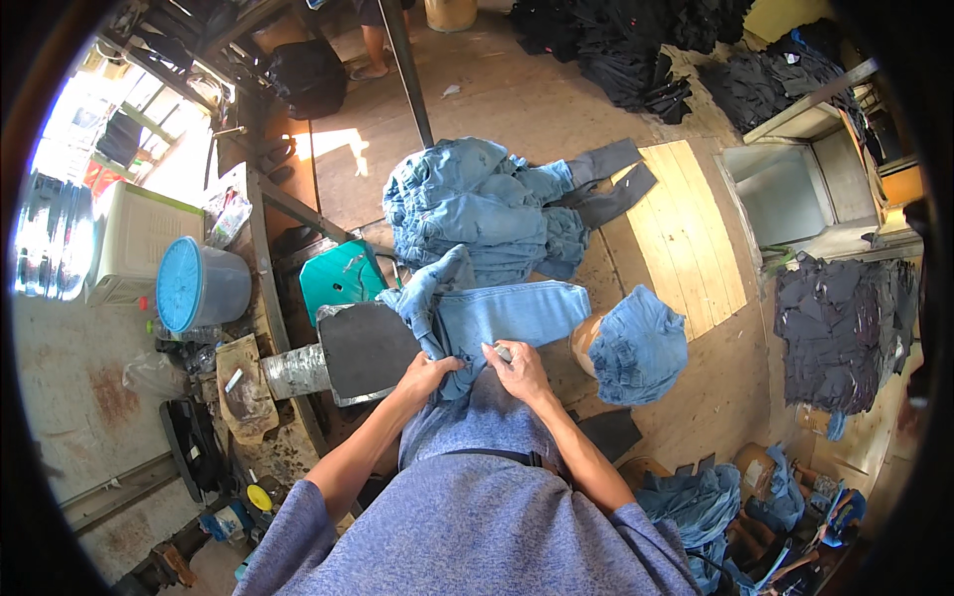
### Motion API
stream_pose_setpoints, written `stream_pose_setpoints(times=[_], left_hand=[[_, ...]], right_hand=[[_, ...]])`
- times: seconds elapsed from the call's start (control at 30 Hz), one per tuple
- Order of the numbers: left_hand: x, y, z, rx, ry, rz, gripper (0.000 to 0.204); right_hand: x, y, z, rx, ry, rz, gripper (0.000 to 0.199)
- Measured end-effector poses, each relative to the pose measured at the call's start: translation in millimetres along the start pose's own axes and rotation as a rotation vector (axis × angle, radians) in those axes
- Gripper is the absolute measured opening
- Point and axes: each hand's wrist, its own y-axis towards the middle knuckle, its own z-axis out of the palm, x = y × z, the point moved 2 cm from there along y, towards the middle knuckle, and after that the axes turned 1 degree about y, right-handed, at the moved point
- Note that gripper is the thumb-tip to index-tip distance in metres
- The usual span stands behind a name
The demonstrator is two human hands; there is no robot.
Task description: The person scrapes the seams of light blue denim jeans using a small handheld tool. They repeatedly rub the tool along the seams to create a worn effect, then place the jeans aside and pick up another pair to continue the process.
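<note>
A pair of light-blue jeans lies across my lap, one leg stretched out to the right and the rest bunched at the left. My left hand is closed on the bunched denim, pinching its near edge. At the near edge of the leg, my right hand has its fingers closed round a small greyish object, mostly hidden and too small to name. Just left of the jeans is a dark flat pad with a silvery wrapped arm. Beyond them a heap of blue jeans lies on the floor.
Denim covers a round stand at my right. A teal plastic stool stands left of the heap. The bench at left holds a blue-lidded bucket. Dark garment piles lie right, with more denim near right. A metal post rises ahead.
</note>
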Motion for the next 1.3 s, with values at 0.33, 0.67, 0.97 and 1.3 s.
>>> stream_pose_setpoints(times=[0.33, 0.67, 0.97, 1.3], left_hand=[[19.3, 9.6, -31.6, 0.253, -0.041, 0.124, 0.044], [16.5, 13.1, -41.7, 0.382, -0.014, 0.107, 0.044], [13.0, 17.5, -43.0, 0.427, -0.036, 0.082, 0.043], [17.1, -3.8, -81.6, 0.005, -0.283, 0.148, 0.047]], right_hand=[[68.7, -16.5, -47.6, 0.181, -0.179, 0.089, 0.033], [98.6, -14.3, -38.3, 0.019, -0.498, -0.234, 0.027], [100.2, -5.7, -40.9, 0.089, -0.577, -0.273, 0.028], [-37.9, 27.4, -112.4, -0.654, -0.333, 0.327, 0.063]])
